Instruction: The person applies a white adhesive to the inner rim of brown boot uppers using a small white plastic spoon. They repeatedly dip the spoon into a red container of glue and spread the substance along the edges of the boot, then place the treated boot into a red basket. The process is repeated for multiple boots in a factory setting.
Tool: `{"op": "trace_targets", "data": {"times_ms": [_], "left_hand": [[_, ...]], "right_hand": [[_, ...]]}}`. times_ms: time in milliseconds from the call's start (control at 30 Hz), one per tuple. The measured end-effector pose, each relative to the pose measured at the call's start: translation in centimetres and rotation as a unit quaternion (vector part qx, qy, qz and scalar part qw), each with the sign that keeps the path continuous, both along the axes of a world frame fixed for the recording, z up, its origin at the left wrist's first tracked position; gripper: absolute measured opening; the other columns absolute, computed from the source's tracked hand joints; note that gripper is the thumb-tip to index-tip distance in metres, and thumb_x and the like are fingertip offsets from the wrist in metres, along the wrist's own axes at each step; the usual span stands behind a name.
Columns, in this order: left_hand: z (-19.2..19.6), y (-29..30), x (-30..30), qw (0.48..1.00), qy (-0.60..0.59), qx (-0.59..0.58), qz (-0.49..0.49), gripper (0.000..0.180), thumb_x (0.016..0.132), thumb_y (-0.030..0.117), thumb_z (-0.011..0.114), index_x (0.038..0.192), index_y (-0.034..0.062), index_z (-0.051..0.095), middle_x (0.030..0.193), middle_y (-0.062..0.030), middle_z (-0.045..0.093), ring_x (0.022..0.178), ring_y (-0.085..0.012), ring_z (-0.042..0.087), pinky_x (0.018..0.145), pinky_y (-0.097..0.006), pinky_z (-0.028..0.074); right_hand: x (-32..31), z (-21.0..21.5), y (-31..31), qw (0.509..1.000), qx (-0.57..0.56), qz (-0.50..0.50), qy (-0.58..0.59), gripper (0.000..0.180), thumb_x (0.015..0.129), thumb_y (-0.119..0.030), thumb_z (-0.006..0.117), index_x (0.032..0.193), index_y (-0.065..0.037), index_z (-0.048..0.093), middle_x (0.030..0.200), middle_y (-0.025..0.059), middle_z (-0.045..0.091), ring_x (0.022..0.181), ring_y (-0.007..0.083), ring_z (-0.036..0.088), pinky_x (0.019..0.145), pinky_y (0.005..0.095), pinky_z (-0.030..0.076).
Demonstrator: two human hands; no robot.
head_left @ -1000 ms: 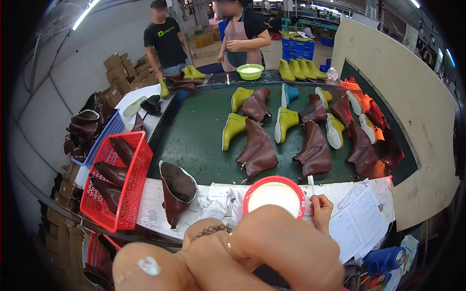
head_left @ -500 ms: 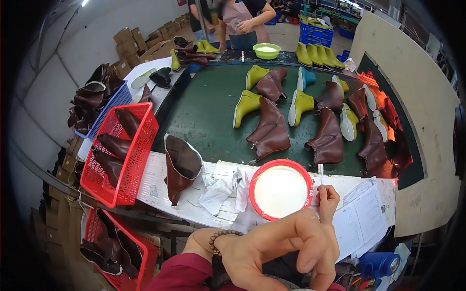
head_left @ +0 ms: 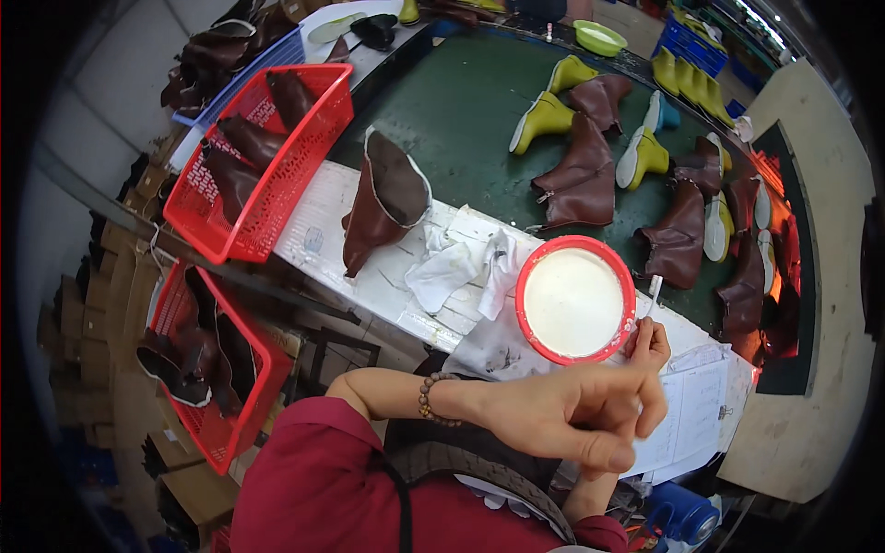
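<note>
My right hand (head_left: 649, 345) pinches a white toothbrush (head_left: 653, 295), its bristle end up, at the right rim of a red bowl (head_left: 523, 304) of creamy white liquid (head_left: 573, 302). In front of that bowl, partly covering my right wrist, my left hand (head_left: 576, 415) hovers in the air with a beaded bracelet at its wrist. Its fingers are loosely bent, the thumb apart from them, and nothing shows between them. Left of the bowl lie crumpled white cloths (head_left: 447, 275), and beyond them a brown leather boot upper (head_left: 389, 198) stands with its opening up.
Brown uppers and yellow-green boot parts (head_left: 544, 120) lie on a dark green conveyor belt (head_left: 442, 120) that runs toward a glowing red opening (head_left: 779, 230). Red baskets (head_left: 318, 147) of uppers are at left. Papers (head_left: 687, 405) and a blue jug (head_left: 680, 512) are near right.
The whole view has tilted and swung, so the table sits higher and turned. My left hand has drawn away from the camera, its fingers still bent. My right hand still holds the toothbrush beside the bowl.
</note>
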State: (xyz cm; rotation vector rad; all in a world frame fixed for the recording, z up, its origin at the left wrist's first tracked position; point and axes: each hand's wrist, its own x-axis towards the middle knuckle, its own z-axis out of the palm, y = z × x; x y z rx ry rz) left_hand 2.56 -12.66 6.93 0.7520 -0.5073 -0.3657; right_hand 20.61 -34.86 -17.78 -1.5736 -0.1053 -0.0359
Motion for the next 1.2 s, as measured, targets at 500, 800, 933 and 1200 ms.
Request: {"op": "trace_targets", "data": {"times_ms": [500,800,933,1200], "left_hand": [[-8.7,19.4,-6.6,0.405,0.051,0.617,0.673,0.075,0.084,0.007,0.081,0.150,0.0017,0.046,0.131,-0.0181,0.064,0.115,-0.0294,0.064,0.100,-0.039,0.050],[-19.1,19.2,-6.7,0.294,-0.019,0.684,0.667,0.082,0.073,-0.014,0.067,0.149,0.0112,0.053,0.136,-0.0135,0.061,0.124,-0.0365,0.058,0.104,-0.044,0.049],[-19.6,19.4,-6.4,0.304,-0.028,0.648,0.698,0.070,0.074,-0.014,0.067,0.140,0.0064,0.059,0.127,-0.0144,0.064,0.116,-0.0377,0.060,0.098,-0.044,0.051],[-17.0,21.9,-4.2,0.349,0.019,0.557,0.753,0.054,0.084,-0.006,0.074,0.134,-0.0026,0.056,0.120,-0.0205,0.064,0.107,-0.0384,0.067,0.090,-0.041,0.054]], "right_hand": [[-0.9,2.4,0.2,0.999,-0.022,0.020,-0.013,0.026,0.105,-0.023,0.065,0.086,-0.004,0.066,0.061,-0.0061,0.051,0.051,0.0014,0.039,0.046,0.0208,0.027],[-0.9,2.7,0.8,0.999,-0.032,0.026,-0.014,0.026,0.106,-0.021,0.065,0.087,-0.004,0.066,0.062,-0.0060,0.051,0.052,0.0013,0.038,0.047,0.0205,0.027],[-1.0,2.6,0.5,0.999,-0.030,0.024,-0.011,0.025,0.106,-0.020,0.064,0.087,-0.004,0.066,0.063,-0.0064,0.052,0.052,0.0009,0.038,0.047,0.0202,0.027],[-0.6,1.9,0.5,1.000,-0.017,0.026,-0.002,0.023,0.105,-0.019,0.065,0.086,-0.005,0.066,0.064,-0.0073,0.052,0.053,0.0005,0.039,0.047,0.0198,0.028]]}}
